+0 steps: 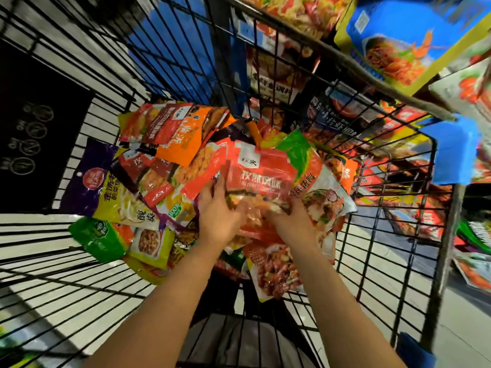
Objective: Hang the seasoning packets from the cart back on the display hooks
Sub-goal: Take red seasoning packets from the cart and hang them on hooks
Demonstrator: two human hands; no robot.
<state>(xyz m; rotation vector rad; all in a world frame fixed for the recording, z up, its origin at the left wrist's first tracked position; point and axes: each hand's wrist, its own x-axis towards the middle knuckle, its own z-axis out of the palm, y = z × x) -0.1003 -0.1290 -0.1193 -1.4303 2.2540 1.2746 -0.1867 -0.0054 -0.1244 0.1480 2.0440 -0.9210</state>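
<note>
- A black wire cart (111, 83) stands on a pale floor (61, 328), seen from above; its wall carries a dark panel (39, 134) with white circular pictograms.
- Display packets (393, 46) hang beyond the cart's far rim, upper right, among them a blue one printed with crayfish.
- A loose heap of seasoning packets (148, 179) fills the cart bottom: well over a dozen, too overlapped to count exactly; red, orange, purple, green and yellow.
- Two bare hands reach in. The left hand (216, 208) and right hand (289, 217) both grip the lower edge of one red packet (261, 172) lying on top of the heap.
- Its white Chinese print is blurred; a yellow packet (127, 205) reads "酸菜".
</note>
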